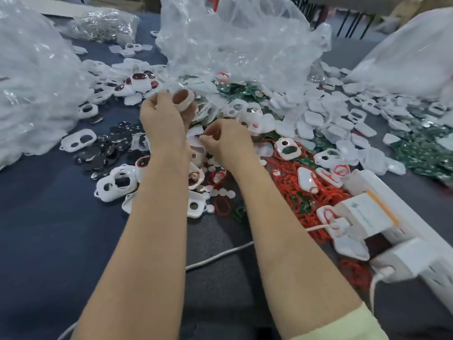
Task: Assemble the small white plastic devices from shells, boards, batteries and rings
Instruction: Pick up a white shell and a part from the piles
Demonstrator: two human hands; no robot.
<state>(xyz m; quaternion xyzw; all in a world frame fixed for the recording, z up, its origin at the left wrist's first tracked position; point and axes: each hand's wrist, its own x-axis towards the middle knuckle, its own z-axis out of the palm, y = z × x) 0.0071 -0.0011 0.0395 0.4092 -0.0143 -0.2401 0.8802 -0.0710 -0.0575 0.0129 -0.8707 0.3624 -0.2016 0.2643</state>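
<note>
Gripped 1 shell (183, 100) in left hand (160, 116); pinched perhaps a ring (199, 136) with right hand (226, 141) fingers; risked dropping it by weak pinch.

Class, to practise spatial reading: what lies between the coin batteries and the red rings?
Head view: the left forearm, right forearm, white shells and small white discs.

A table (49, 241) with a dark blue-grey top fills nearly the whole view. Past its far edge, towards the far right corner, thin dark furniture legs (355, 23) stand under a pale top (350, 1). Something brown, like cardboard (149, 3), shows beyond the far edge. The light is soft and even, without hard shadows.
</note>
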